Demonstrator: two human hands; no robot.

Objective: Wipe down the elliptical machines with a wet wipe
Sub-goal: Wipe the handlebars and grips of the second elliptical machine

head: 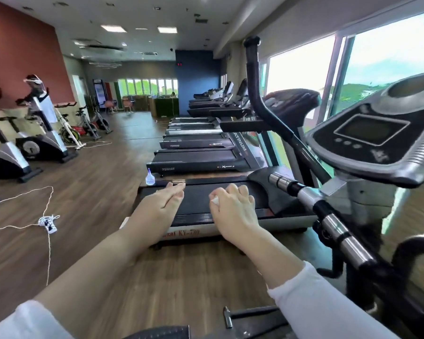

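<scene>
We pinch a small crumpled white wet wipe (215,200) between the thumb and curled fingers of our right hand (235,211), held in the air to the left of the grey-and-black elliptical machine (372,133) and not touching it. Our left hand (160,203) hovers just beside it, fingers straight and holding nothing. Both hands hang over a black treadmill (196,204), where a small clear bottle with a purple cap (149,177) stands at the deck's far left corner.

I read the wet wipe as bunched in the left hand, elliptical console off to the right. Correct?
No. The head view shows the wet wipe bunched in the right hand; the left hand is open and holds nothing. The elliptical console is off to the right.
</scene>
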